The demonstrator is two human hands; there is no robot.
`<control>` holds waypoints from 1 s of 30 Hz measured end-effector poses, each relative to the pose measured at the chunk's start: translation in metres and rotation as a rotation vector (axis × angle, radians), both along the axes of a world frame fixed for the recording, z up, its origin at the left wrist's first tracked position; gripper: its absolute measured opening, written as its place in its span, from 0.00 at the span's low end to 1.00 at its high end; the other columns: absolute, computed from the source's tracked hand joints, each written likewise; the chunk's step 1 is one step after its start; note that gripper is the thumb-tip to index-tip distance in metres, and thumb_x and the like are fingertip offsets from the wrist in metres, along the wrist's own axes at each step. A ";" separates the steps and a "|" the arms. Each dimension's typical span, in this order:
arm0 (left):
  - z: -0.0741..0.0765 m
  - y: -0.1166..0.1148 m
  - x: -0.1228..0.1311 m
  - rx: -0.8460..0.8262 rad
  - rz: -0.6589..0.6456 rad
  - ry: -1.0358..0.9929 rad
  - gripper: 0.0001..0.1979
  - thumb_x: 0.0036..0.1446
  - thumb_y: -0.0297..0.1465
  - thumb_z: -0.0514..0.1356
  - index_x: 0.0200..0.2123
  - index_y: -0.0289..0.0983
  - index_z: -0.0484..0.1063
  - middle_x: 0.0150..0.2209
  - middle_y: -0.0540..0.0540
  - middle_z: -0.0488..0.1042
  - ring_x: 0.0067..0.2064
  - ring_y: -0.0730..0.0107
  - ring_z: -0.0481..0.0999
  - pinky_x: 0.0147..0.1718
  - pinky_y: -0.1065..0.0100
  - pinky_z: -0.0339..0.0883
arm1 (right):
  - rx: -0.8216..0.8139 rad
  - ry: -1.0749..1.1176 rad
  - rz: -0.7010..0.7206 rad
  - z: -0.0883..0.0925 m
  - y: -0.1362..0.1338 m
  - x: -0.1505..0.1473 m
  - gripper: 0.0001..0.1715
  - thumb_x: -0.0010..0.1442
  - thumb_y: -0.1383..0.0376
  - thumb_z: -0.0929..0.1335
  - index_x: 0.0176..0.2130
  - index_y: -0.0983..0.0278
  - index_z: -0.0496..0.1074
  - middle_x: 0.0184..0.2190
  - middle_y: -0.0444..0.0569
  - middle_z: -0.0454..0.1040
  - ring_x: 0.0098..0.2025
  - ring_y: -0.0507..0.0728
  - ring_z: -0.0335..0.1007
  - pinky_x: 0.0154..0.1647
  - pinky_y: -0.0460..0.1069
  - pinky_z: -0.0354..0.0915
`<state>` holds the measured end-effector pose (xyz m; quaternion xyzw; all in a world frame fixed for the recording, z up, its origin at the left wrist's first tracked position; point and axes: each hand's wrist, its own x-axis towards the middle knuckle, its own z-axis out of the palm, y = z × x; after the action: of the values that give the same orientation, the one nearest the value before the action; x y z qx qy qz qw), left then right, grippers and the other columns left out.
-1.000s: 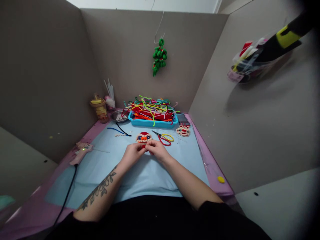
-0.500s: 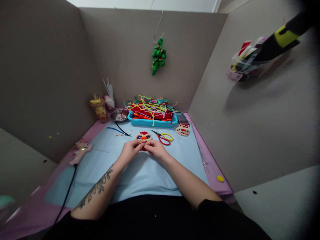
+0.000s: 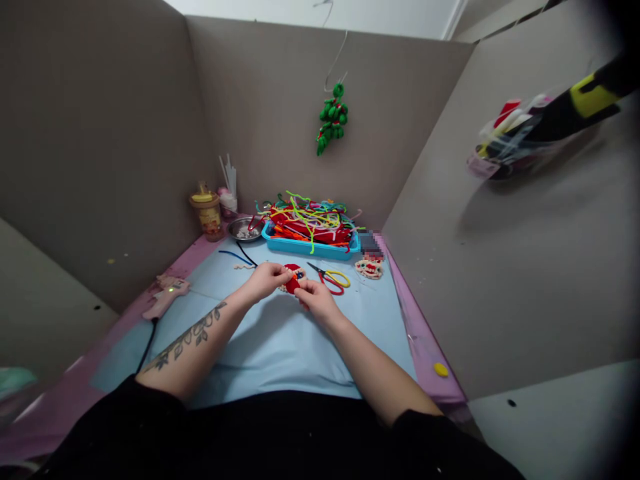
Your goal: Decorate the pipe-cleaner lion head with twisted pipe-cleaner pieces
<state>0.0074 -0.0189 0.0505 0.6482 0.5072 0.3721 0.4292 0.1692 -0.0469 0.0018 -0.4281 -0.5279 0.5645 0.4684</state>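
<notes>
Between my two hands is a small red and cream pipe-cleaner face [image 3: 293,285] with a dark blue eye and an orange piece in its middle. My left hand [image 3: 269,279] pinches its upper left side, and my fingers cover part of it. On its lower right edge, the fingers of my right hand [image 3: 316,297] are closed. Just beyond my right hand lie scissors [image 3: 334,280] with one red and one yellow handle loop. A similar cream and red face [image 3: 369,268] rests farther right. Dark pipe cleaners [image 3: 245,253] lie behind my left hand.
A blue tray [image 3: 315,248] heaped with colourful pipe cleaners stands at the back, beside a metal bowl [image 3: 245,230] and a lidded cup [image 3: 207,217]. A pink glue gun [image 3: 163,299] lies left, its cord trailing forward. Green pipe-cleaner work [image 3: 333,119] hangs behind.
The face has been turned and tilted between my fingers, so less of its front shows. My left hand has shifted up and outward on it. The whole view has swung slightly left.
</notes>
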 end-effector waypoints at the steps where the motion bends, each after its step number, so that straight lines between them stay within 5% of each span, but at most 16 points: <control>1: 0.001 0.000 0.000 -0.006 -0.011 0.007 0.11 0.43 0.38 0.63 0.22 0.35 0.77 0.18 0.49 0.72 0.19 0.74 0.63 0.19 0.73 0.51 | 0.007 -0.007 -0.012 -0.001 0.000 0.000 0.12 0.48 0.58 0.70 0.24 0.64 0.69 0.15 0.39 0.62 0.16 0.47 0.53 0.16 0.44 0.49; 15: 0.008 0.002 -0.016 -0.027 -0.090 0.116 0.13 0.47 0.40 0.60 0.24 0.35 0.74 0.19 0.49 0.71 0.19 0.75 0.64 0.16 0.74 0.55 | 0.141 -0.074 -0.054 0.000 -0.001 -0.001 0.10 0.51 0.59 0.69 0.27 0.64 0.70 0.18 0.40 0.65 0.21 0.49 0.57 0.22 0.45 0.53; 20: 0.024 0.055 -0.042 0.383 0.008 0.520 0.16 0.52 0.39 0.55 0.28 0.33 0.75 0.24 0.48 0.73 0.25 0.73 0.65 0.23 0.73 0.55 | 0.072 0.000 -0.116 -0.003 0.005 0.003 0.17 0.49 0.54 0.71 0.35 0.64 0.73 0.20 0.41 0.66 0.20 0.48 0.57 0.20 0.44 0.53; 25: 0.019 0.106 -0.046 0.368 -0.083 0.611 0.12 0.48 0.35 0.56 0.25 0.34 0.75 0.21 0.49 0.72 0.25 0.73 0.64 0.24 0.72 0.54 | 0.048 0.021 -0.176 -0.008 0.011 0.013 0.18 0.49 0.52 0.71 0.30 0.65 0.73 0.18 0.40 0.64 0.18 0.48 0.54 0.18 0.44 0.51; 30: 0.003 0.117 -0.035 0.302 -0.206 0.657 0.12 0.47 0.34 0.56 0.25 0.33 0.76 0.20 0.50 0.71 0.23 0.74 0.63 0.24 0.72 0.54 | 0.033 0.066 -0.241 -0.009 0.020 0.024 0.19 0.47 0.51 0.71 0.29 0.65 0.73 0.17 0.40 0.64 0.17 0.47 0.52 0.17 0.44 0.48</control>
<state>-0.0277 0.0983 0.0536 0.8366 0.4893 0.1697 0.1783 0.1935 -0.0270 -0.0075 -0.4620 -0.4661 0.5092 0.5568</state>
